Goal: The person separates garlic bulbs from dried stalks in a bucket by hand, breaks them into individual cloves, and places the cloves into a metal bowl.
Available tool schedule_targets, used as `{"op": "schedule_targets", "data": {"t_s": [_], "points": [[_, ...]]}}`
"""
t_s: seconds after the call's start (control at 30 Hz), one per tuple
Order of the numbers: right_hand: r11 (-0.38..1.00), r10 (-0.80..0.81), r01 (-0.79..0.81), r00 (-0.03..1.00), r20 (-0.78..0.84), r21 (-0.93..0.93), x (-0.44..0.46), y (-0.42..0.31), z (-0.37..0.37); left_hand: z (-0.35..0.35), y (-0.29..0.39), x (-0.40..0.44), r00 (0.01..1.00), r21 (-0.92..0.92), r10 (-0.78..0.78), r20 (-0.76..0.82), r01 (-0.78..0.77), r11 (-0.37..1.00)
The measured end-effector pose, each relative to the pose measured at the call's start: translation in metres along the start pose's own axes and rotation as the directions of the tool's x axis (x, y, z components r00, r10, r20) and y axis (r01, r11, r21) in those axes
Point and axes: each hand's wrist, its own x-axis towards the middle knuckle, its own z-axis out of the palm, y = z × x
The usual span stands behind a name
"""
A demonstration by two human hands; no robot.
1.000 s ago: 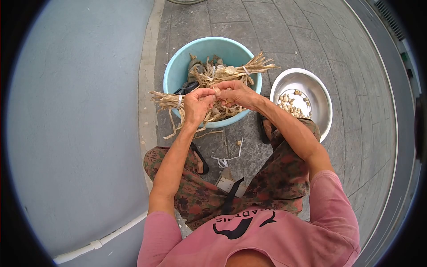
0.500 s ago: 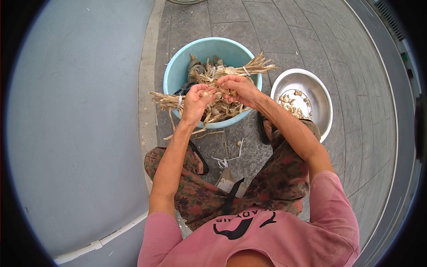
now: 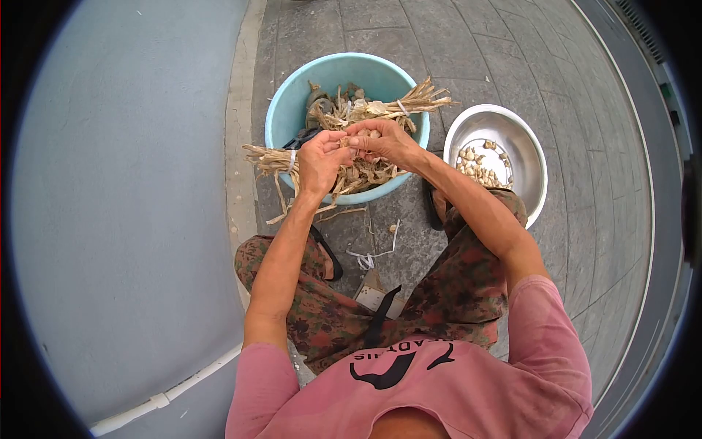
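Note:
Over the teal tub (image 3: 292,88) my two hands meet fingertip to fingertip. My left hand (image 3: 322,162) is closed, its thumb and fingers pinching a piece of garlic that is mostly hidden. My right hand (image 3: 385,143) curls from the other side, with pale garlic cloves (image 3: 371,134) showing between its fingers. Below and around them lie dried garlic bundles: one bundle of stalks (image 3: 269,159), tied with a white strip, sticks out over the left rim, and another tied bundle (image 3: 420,101) juts over the right rim.
A steel basin (image 3: 532,157) on the right holds separated garlic cloves (image 3: 479,170). On the paving between my feet lie a white tie strip (image 3: 365,261), loose stalks (image 3: 342,213) and a small clove (image 3: 393,228). A blue-grey wall (image 3: 139,183) runs along the left.
My hands have come closer together, the right fingers now touching the left ones. The whole view has shifted slightly, so the tub and basin sit a little higher.

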Motion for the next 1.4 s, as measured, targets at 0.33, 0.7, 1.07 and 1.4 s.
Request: {"op": "schedule_targets", "data": {"t_s": [0.33,0.7,1.07,1.4], "points": [[0.981,0.033,-0.064,0.985,0.167,0.181,0.004,0.002,-0.006,0.004,0.008,-0.008,0.998,0.001,0.057,0.031,-0.057,0.998],[0.985,0.053,-0.065,0.996,0.078,0.163,-0.001,0.003,-0.002,0.001,0.008,-0.010,0.999,-0.095,0.033,-0.015,-0.035,0.995],[0.985,0.108,-0.129,0.980,0.169,0.117,-0.012,-0.009,-0.006,0.007,0.006,-0.012,0.995,0.020,0.102,0.008,-0.102,0.995],[0.952,0.053,-0.096,0.987,0.155,0.289,-0.007,0.001,-0.007,-0.004,-0.008,0.000,0.995,-0.118,0.071,-0.063,-0.078,0.990]]}}
